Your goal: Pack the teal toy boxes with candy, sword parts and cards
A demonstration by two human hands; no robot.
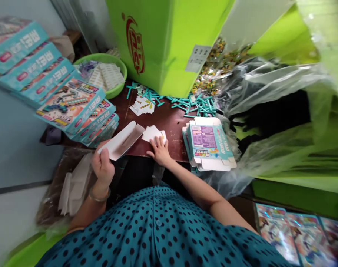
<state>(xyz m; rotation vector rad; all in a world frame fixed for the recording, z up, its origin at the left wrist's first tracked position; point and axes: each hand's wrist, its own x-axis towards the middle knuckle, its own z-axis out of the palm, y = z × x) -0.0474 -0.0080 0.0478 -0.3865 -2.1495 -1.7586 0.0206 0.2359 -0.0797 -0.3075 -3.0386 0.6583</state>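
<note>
- Left hand (102, 163) clamps a white tray (121, 140) past the table edge (146, 152).
- Right hand (158, 147) lies flat on white cards (151, 132), with bare tabletop beyond.

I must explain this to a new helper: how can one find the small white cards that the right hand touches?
Start from the big green carton on the brown table. Come toward the person, to the right hand. Under its fingertips lies a small pile of cards, plain white, unlike the printed flat boxes beside it.

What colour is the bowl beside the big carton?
Light green bowl, seen best in the head view.
</note>
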